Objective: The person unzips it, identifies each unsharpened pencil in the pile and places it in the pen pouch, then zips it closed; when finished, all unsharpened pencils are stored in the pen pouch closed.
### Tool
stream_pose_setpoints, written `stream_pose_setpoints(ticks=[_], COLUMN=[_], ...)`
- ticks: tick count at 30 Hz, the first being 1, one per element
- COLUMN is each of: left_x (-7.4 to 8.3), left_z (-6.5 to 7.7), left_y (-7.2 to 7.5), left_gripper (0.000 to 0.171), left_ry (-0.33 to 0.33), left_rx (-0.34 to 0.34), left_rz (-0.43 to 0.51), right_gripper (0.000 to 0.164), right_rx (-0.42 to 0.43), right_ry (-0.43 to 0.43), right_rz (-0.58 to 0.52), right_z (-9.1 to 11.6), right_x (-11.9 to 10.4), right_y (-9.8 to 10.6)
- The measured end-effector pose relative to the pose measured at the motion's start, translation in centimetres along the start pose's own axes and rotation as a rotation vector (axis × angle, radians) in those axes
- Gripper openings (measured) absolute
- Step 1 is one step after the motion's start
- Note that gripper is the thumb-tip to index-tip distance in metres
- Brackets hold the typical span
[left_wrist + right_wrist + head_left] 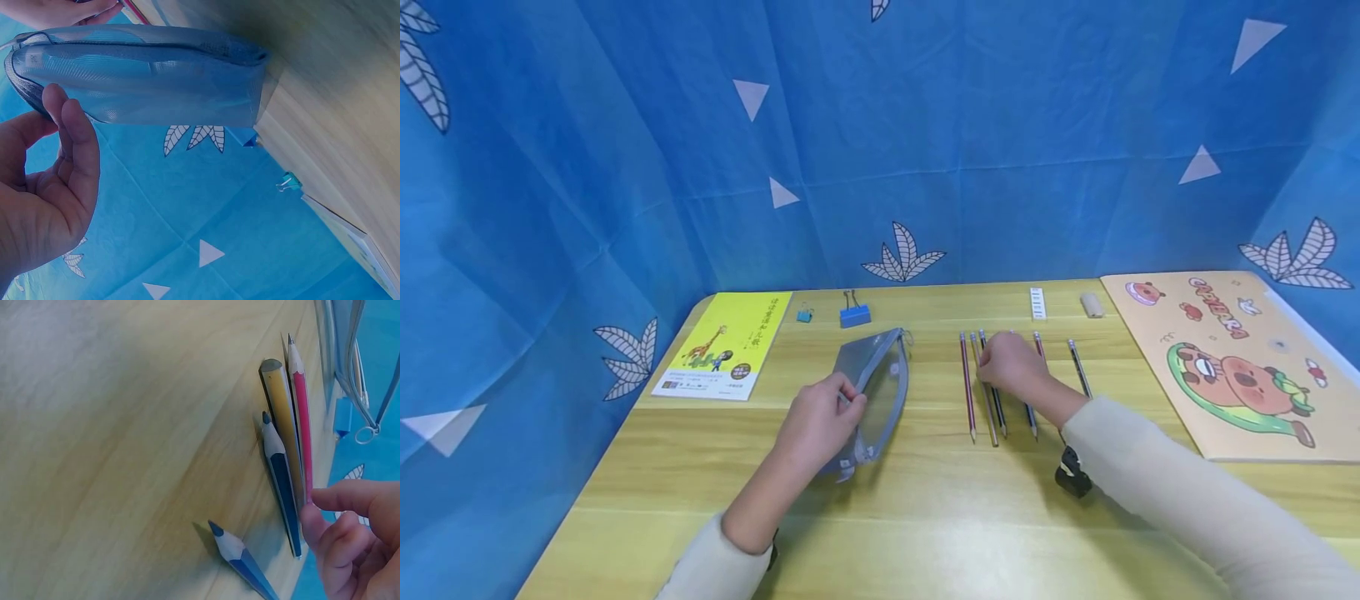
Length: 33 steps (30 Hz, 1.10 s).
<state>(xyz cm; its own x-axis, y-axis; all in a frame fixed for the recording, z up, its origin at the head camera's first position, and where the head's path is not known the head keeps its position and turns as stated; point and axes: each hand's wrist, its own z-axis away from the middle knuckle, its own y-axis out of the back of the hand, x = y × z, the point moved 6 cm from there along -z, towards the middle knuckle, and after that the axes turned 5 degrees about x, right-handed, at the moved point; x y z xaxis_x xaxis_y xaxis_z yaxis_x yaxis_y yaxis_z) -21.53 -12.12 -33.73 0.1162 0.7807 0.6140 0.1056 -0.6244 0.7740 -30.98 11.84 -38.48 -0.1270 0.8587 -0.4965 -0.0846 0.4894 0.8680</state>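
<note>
Two bare hands are at work. The right hand (pixel 1018 371) is curled, its fingertips together at a gold-coloured wooden pencil (pixel 989 412); whether they grip it cannot be told. The left hand (pixel 820 421) pinches the left rim of a translucent grey-blue mesh zip pouch (pixel 880 400). Only the right wrist view shows clearly that the gold pencil's near end is flat and blunt, while a slender red pencil (pixel 967 387) beside it comes to a sharp point. The gold pencil's long axis runs near to far, between the red pencil and a dark hexagonal pencil (pixel 999 410). The pouch also runs near to far, slanting right, its mouth parted. Both forearms reach in from the near side, converging. Beyond stand a blue metal binder clip (pixel 854 317), far, and a yellow paper book (pixel 730 337), far left; a beige capybara-printed folder (pixel 1180 400) lies right.
</note>
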Motion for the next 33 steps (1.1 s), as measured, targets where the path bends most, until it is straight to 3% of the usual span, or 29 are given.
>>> stream_pose_setpoints(ticks=[9, 19, 33], left_x=[0.1, 0.1, 0.1], left_z=[0.1, 0.1, 0.0], left_y=[-0.1, -0.1, -0.1], left_gripper=[0.013, 0.013, 0.013], left_ry=[-0.007, -0.002, -0.004], left_rx=[-0.002, -0.004, 0.007], left_rz=[0.001, 0.010, 0.008], right_gripper=[0.036, 0.017, 0.015], right_rx=[-0.029, -0.075, -0.075], right_ry=[-0.065, -0.146, -0.164], right_rz=[0.051, -0.004, 0.077], right_z=[-0.2, -0.3, -0.4], right_x=[-0.2, -0.6, -1.3], right_y=[-0.8, -1.3, -1.4])
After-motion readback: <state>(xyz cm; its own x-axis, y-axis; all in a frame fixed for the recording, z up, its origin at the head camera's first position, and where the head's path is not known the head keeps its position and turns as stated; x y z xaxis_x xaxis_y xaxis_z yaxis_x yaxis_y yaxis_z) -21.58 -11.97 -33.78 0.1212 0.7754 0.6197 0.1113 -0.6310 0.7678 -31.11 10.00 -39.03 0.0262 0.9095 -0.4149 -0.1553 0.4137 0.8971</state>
